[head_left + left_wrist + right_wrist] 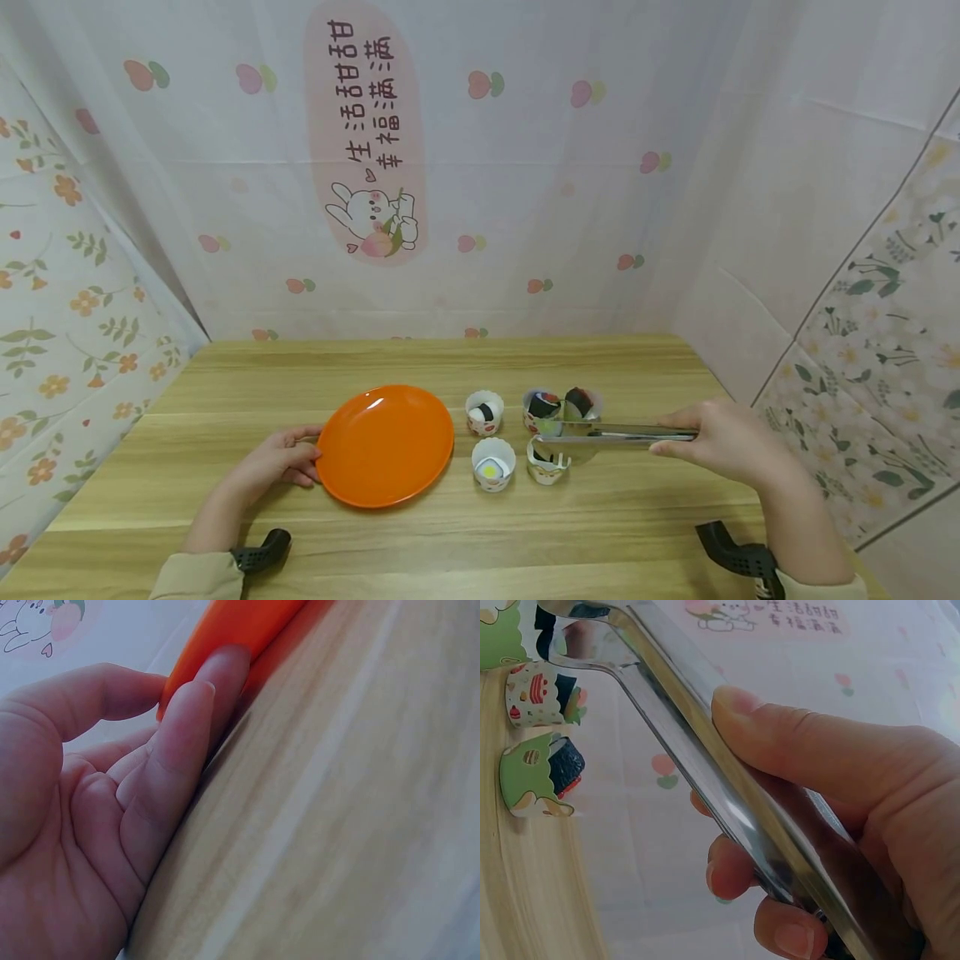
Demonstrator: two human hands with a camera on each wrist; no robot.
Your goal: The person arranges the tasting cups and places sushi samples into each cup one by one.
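My left hand (pixel 273 462) pinches the left rim of an orange plate (pixel 386 450), its thumb and fingers at the edge in the left wrist view. My right hand (pixel 727 442) grips metal tongs (pixel 630 435), which reach left over the front right paper cup (pixel 547 477). That cup holds a dark-and-white sushi piece, partly hidden by the tong tips; whether they pinch it I cannot tell. The front left cup (pixel 483 480) holds a white piece with a yellow centre (pixel 490 472). A white piece with a dark band (pixel 485 412) sits in the back left cup (pixel 484 428).
At the back right, two more cups hold a dark sushi roll (pixel 544 404) and another dark roll (pixel 579 402). Everything stands on a wooden table (pixel 337 550). Printed curtains (pixel 525 208) hang behind the table and along both sides.
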